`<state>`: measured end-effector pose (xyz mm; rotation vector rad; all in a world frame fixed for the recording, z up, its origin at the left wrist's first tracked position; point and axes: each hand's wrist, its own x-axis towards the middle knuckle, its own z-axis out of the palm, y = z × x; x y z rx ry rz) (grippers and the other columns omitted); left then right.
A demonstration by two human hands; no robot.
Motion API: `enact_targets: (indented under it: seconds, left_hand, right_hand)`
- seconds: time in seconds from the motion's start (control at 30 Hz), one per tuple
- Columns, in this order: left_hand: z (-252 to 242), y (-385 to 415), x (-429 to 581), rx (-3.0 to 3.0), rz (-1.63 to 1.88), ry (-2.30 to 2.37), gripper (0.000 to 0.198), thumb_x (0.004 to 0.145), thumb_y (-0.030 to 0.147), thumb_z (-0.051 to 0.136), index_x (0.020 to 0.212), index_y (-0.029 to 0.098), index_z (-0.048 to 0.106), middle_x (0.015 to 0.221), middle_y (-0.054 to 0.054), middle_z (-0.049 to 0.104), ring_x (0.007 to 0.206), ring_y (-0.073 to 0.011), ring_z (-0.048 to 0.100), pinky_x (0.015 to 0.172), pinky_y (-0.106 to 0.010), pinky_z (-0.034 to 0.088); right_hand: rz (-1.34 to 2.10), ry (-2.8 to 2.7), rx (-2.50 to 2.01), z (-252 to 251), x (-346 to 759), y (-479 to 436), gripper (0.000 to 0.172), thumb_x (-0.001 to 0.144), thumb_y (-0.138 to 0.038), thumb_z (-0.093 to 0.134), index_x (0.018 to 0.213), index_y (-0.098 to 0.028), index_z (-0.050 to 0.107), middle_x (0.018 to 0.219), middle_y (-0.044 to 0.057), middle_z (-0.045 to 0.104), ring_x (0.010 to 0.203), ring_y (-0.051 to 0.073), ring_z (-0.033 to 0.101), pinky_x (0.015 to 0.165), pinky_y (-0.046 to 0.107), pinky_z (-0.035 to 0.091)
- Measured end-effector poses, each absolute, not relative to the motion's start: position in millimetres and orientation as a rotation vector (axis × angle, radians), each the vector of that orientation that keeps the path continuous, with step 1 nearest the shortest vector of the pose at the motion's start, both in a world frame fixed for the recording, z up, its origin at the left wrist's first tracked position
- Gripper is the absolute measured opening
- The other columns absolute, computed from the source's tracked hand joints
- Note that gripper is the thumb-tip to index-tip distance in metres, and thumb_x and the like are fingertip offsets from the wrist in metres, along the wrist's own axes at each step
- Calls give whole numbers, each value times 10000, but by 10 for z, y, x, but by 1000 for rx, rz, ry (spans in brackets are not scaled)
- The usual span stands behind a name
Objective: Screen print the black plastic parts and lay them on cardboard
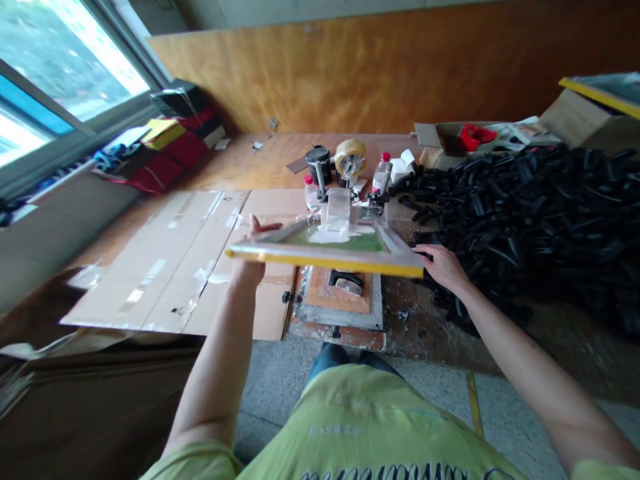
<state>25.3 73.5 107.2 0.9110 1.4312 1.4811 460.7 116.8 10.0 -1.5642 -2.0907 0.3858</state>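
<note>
A screen printing frame (325, 259) with yellow tape along its near edge is tilted up in front of me. White paste lies on its green mesh (367, 241). My left hand (256, 243) holds the frame's left side, partly hidden behind the edge, with some fingers showing above it. At the right corner, my right hand (443, 265) has its fingers closed on the frame. Below the raised frame, a curved black plastic piece (345, 278) rests on a wooden block (317, 293). A metal clamp bracket (339, 207) joins the frame's far end.
Flattened cardboard (165, 260) covers the table at left. A big heap of black plastic parts (525, 220) lies to the right. Behind the bracket stand a dark tub (319, 163), a tape-wrapped container (351, 159) and red-capped bottles (379, 177). An open carton (440, 139) sits at the back.
</note>
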Motion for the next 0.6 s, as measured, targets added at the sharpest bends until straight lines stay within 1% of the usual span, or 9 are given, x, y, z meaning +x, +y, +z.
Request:
enact_targets:
  seconds: [0.07, 0.13, 0.17, 0.23, 0.3, 0.33, 0.4, 0.5, 0.6]
  left_hand:
    - [800, 449, 186, 884, 1277, 1462, 536, 702, 635, 718, 902, 137, 729, 673, -40, 682, 555, -131, 596, 487, -221, 460]
    - [456, 223, 143, 863, 1083, 1461, 612, 657, 577, 782, 1075, 136, 716, 721, -33, 695, 581, -135, 605, 509, -221, 455]
    - [269, 143, 132, 861, 1022, 1452, 710, 651, 557, 791, 1214, 142, 666, 722, -18, 688, 588, -131, 600, 521, -218, 450]
    - [-96, 53, 127, 884, 958, 1456, 904, 665, 542, 776, 1432, 153, 497, 659, 29, 633, 559, -115, 559, 515, -206, 415]
    - [-400, 31, 126, 932, 944, 1487, 963, 698, 534, 741, 1509, 152, 387, 603, 66, 558, 528, -100, 509, 502, -198, 376]
    - [-516, 34, 123, 957, 944, 1502, 946, 717, 530, 722, 1514, 151, 380, 599, 72, 536, 525, -97, 495, 501, -198, 366]
    - [-669, 51, 106, 998, 941, 1506, 889, 749, 515, 693, 1503, 148, 397, 631, 61, 543, 553, -100, 503, 516, -202, 370]
    - [-751, 68, 74, 1039, 907, 1471, 829, 789, 506, 657, 1489, 137, 414, 703, 29, 590, 602, -113, 534, 542, -213, 393]
    - [-766, 64, 55, 1046, 889, 1461, 797, 811, 504, 640, 1477, 122, 424, 740, 12, 607, 619, -119, 539, 553, -221, 406]
  right_hand:
    - [513, -2044, -1535, 157, 4395, 1126, 253, 907, -287, 565, 1074, -199, 734, 1035, 81, 743, 915, 232, 693, 876, 400, 554]
    - [515, -2035, -1446, 269, 4091, 1137, 301, 911, -295, 576, 1171, -206, 698, 1095, 83, 725, 903, 226, 691, 849, 388, 561]
    - [457, -2056, -1390, 334, 3904, 1162, 348, 906, -291, 593, 1236, -208, 665, 1179, 94, 696, 974, 236, 677, 888, 400, 550]
    - [276, -2144, -1299, 446, 3490, 1234, 496, 872, -279, 659, 1354, -194, 576, 1364, 124, 586, 1174, 276, 589, 1008, 440, 486]
    - [109, -2275, -1276, 498, 3094, 1304, 608, 819, -275, 735, 1381, -157, 535, 1420, 155, 520, 1264, 311, 503, 1059, 463, 433]
    - [54, -2348, -1286, 497, 2926, 1329, 607, 799, -280, 760, 1351, -141, 550, 1390, 165, 533, 1248, 320, 501, 1044, 461, 434]
    - [-5, -2478, -1334, 448, 2680, 1352, 522, 785, -283, 776, 1251, -131, 596, 1266, 165, 597, 1158, 316, 536, 966, 435, 464]
    - [56, -2631, -1432, 335, 2521, 1340, 343, 813, -262, 741, 1119, -153, 631, 1078, 119, 677, 1023, 278, 589, 853, 369, 483]
    - [202, -2702, -1511, 284, 2521, 1314, 182, 856, -281, 683, 1008, -183, 657, 1031, 72, 717, 947, 234, 630, 809, 314, 477]
